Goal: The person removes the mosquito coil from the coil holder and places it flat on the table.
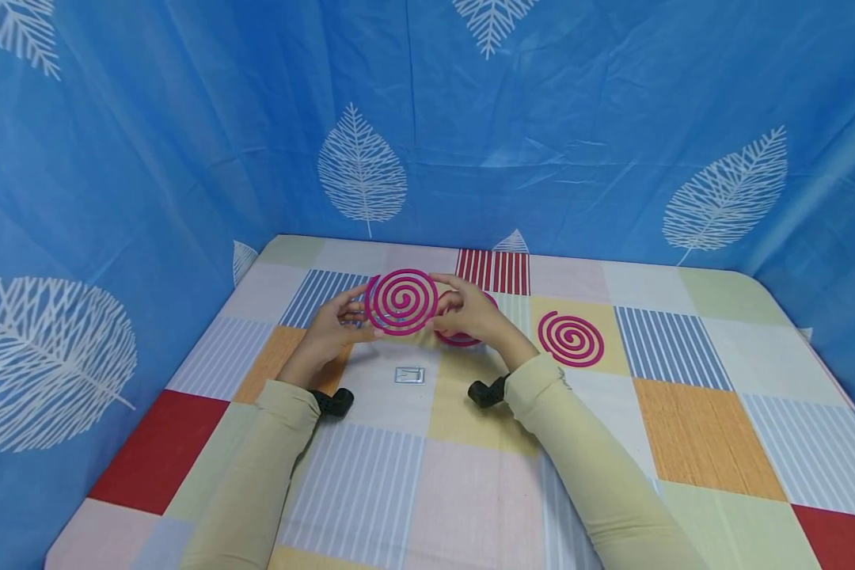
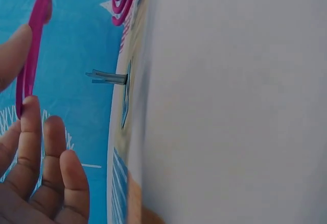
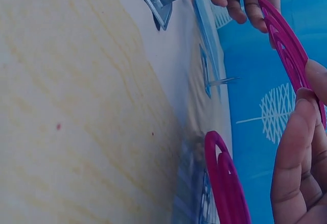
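Observation:
A magenta mosquito coil (image 1: 402,301) is held up above the table between both hands. My left hand (image 1: 331,324) pinches its left edge; in the left wrist view the coil (image 2: 34,45) appears edge-on between thumb and fingers. The right hand (image 1: 476,315) pinches the opposite edge, thumb and fingertips on either side of the coil (image 3: 286,43) in the right wrist view. Behind the right hand lies a second coil (image 1: 461,341), partly hidden. A small metal coil stand (image 1: 409,375) lies nearer me, its prong raised. Another stand (image 3: 206,71) shows farther off in the right wrist view.
A third magenta coil (image 1: 571,339) lies to the right of the right hand. The patchwork cloth (image 1: 484,483) covers the table, and a blue curtain with white leaves (image 1: 470,158) hangs along its back and sides. Black wrist cameras (image 1: 336,402) sit at both cuffs.

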Demonstrator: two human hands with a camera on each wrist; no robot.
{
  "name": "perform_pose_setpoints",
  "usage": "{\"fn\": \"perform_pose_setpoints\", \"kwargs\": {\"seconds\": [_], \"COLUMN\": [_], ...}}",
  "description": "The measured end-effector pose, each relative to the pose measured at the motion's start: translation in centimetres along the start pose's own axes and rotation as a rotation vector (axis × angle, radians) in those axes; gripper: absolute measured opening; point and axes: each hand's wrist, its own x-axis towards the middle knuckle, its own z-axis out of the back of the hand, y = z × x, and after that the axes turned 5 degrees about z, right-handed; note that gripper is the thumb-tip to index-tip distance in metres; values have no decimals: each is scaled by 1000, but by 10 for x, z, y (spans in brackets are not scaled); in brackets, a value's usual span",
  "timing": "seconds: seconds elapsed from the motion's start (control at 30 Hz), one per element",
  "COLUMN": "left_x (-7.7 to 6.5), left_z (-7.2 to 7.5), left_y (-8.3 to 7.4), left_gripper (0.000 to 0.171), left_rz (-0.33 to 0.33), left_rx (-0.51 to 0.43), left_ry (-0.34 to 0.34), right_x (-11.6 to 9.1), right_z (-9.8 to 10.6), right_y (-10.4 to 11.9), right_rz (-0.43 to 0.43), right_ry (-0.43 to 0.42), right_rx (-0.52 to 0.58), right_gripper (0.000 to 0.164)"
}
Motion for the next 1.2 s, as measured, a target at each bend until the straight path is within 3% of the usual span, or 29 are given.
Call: {"fn": "perform_pose_setpoints", "kwargs": {"seconds": [0.87, 1.2], "left_x": [-10, -13], "left_z": [-8, -10], "left_y": [-20, -25], "left_gripper": [84, 85], "left_rz": [-175, -207], "left_rx": [39, 70], "left_ry": [-5, -19], "right_x": [-23, -31], "right_z": [14, 17], "right_y": [14, 18], "right_rz": [64, 108], "right_ry": [-20, -17], "right_rx": [22, -1], "right_gripper": [83, 83]}}
